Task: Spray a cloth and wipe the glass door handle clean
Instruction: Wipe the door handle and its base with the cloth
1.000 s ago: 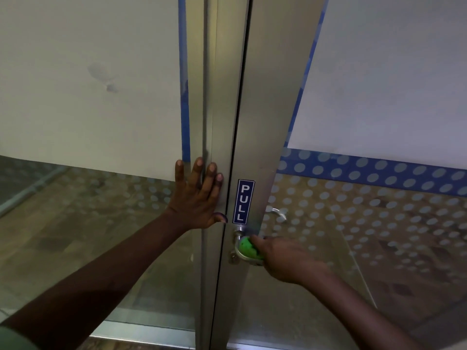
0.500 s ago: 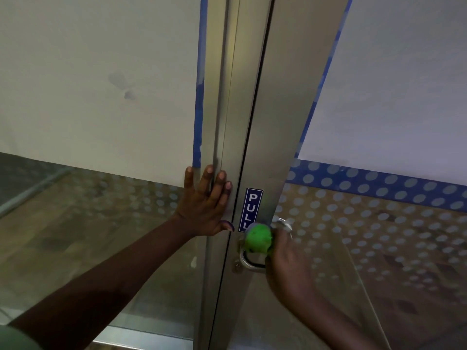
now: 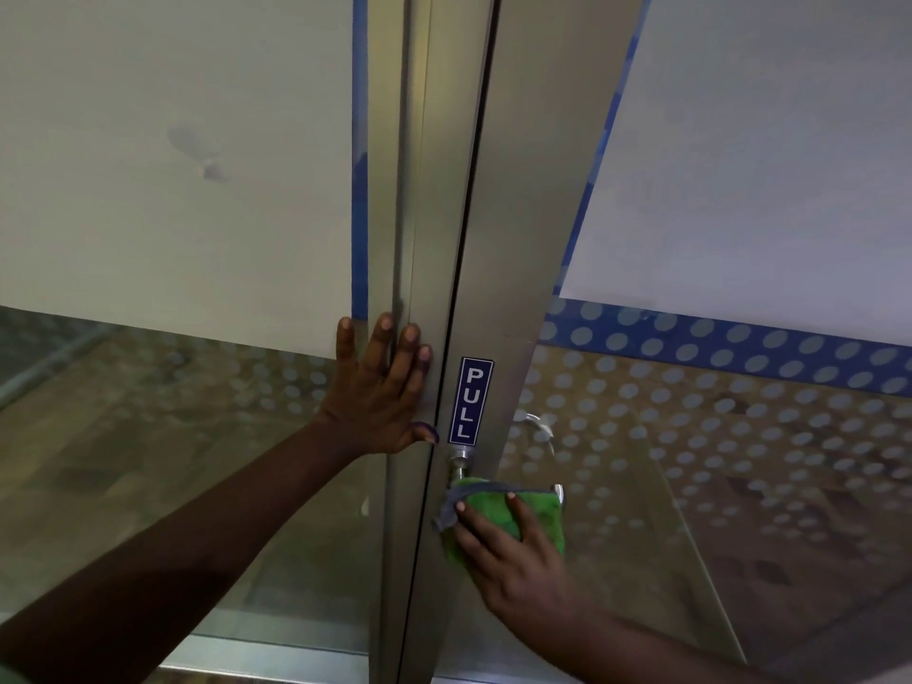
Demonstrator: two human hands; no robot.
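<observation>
Handle (image 3: 460, 467) metal, green fuzzy cloth (image 3: 513, 515) pressed on

The door frame (image 3: 513, 199) was brushed metal, satin rather than mirror-bright, with soft vertical sheen. The handle (image 3: 460, 464) was polished metal, its short stem glossy. Over it lay a green cloth (image 3: 538, 510), fuzzy and matt like microfibre, with a smoother grey trim along one edge. The PULL sticker (image 3: 470, 401) looked like glossy plastic or vinyl. The glass panels (image 3: 740, 486) were smooth and reflective, clear below with frosted dots, and covered above by a matt, opaque film (image 3: 172, 140) bearing a faint smudge. Blue tape-like edging (image 3: 360, 155) looked flat and dull.
</observation>
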